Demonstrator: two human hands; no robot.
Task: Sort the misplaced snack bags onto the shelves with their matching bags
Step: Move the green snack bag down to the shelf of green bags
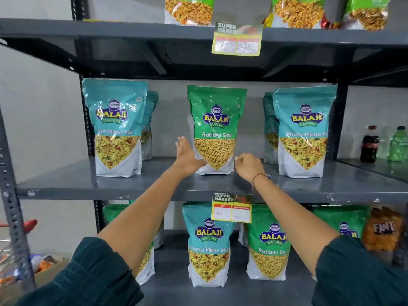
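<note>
A dark grey metal shelving unit [99,184] stands against a pale grey wall and fills the view, with three shelf levels visible. The middle shelf [331,186] carries a teal Khatta Mitha Mix bag [116,129] upright at the left, a second teal bag [303,133] upright at the right, each with another teal bag just behind it, and one green Ratlami Sev bag [217,129] standing upright between them, well apart from both. The lower shelf [167,292] holds a teal Khatta Mitha Mix bag [208,246] just beside a green Ratlami Sev bag [268,250], with further green bags behind and to either side. The top shelf shows only the lower portions of green bags [189,9] with yellow contents. Both arms, in dark green sleeves, reach to the middle shelf. The left hand [187,157] is spread wide, fingers extended, its palm against the lower left edge of the green Ratlami Sev bag. The right hand [248,165], with a bracelet at the wrist, is curled narrow at the bag's lower right corner; whether it pinches the bag cannot be told. Two yellow price tags [237,38] hang from the shelf edges. A cola bottle [369,144] and a green bottle [398,144] stand on a neighbouring shelf at the right.
</note>
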